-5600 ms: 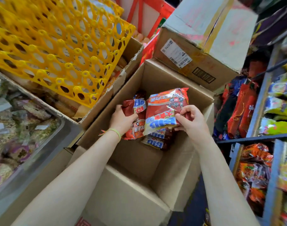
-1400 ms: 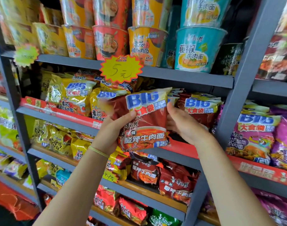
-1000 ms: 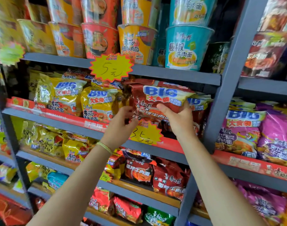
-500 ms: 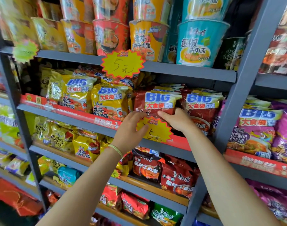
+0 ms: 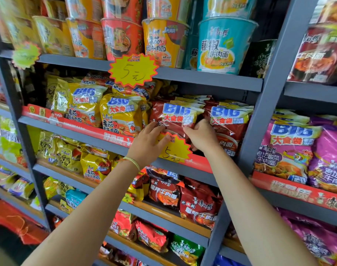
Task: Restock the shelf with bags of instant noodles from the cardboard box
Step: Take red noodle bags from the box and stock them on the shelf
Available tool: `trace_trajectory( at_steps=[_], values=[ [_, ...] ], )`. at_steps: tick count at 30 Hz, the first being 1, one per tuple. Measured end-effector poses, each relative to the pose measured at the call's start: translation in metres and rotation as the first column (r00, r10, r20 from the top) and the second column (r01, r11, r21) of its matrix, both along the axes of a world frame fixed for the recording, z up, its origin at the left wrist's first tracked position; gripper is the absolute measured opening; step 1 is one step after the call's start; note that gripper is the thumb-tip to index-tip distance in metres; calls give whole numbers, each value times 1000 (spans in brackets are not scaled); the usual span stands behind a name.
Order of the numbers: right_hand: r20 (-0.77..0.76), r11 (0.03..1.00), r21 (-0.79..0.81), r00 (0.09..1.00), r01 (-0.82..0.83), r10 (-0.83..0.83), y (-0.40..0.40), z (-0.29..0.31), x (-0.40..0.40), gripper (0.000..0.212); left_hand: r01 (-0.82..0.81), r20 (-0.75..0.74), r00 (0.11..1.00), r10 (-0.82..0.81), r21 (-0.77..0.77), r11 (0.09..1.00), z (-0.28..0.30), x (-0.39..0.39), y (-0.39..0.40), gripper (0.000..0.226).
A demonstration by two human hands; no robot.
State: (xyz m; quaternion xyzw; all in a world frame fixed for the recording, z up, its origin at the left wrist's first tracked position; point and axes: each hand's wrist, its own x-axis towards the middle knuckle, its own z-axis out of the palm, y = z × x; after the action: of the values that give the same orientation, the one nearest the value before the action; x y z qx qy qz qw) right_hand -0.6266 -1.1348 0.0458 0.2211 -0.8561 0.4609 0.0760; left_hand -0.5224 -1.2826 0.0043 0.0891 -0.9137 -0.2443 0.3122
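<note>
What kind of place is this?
Most likely a small grocery shop: grey shelves packed with instant noodle bags and cup noodles, with handwritten yellow price tags on the shelf edges.

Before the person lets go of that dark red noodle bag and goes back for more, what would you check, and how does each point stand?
1. Bag on the right shelf: the dark red BIG bag stands in the row with the other dark red bags, right of the yellow bags. Ok.
2. Upright, label forward: ok.
3. Pushed fully back: cannot tell, its base is hidden behind the hands.
4. Hands free: left hand has straight fingers resting on the bag front; right hand pinches its lower edge. Not ok yet.
5. Yellow price tag clear of the bag: the left hand partly covers it. Cannot tell.
</note>
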Motion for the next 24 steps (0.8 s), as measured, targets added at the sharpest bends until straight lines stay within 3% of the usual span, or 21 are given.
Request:
trace_trajectory(
  at_steps=[4,6,9,11,13,15,18,22,24],
  values=[
    [-259,996,-73,963,55,-72,12,6,30,19,-22,-35,999,23,14,1000,-2,6,5,48],
    [-369,987,-159,928,-23,-38,17,8,46,15,-53,-126,990,56,25,998,-2,14,8,41],
    [-430,911,-170,860,-376,275,14,3,67,25,-180,-273,938,215,147,973,-8,42,12,24],
    [-388,817,-115,783,-565,486,5,-7,84,42,-330,-220,895,388,257,908,-22,76,12,27],
    [-287,727,-59,709,-684,644,-16,-36,98,46,-445,-103,859,502,334,831,-50,120,10,32],
    [-147,647,24,637,-762,756,-48,-79,122,40,-589,59,790,610,347,730,-87,174,10,33],
    [79,462,130,473,-877,877,-90,-146,192,38,-761,239,622,746,408,504,-145,275,24,20],
    [333,94,185,153,-978,930,-119,-207,319,37,-856,364,359,859,495,148,-196,417,57,27],
    [388,-100,221,-7,-970,922,-128,-227,383,36,-890,432,196,880,456,-25,-217,480,70,30]
  ],
)
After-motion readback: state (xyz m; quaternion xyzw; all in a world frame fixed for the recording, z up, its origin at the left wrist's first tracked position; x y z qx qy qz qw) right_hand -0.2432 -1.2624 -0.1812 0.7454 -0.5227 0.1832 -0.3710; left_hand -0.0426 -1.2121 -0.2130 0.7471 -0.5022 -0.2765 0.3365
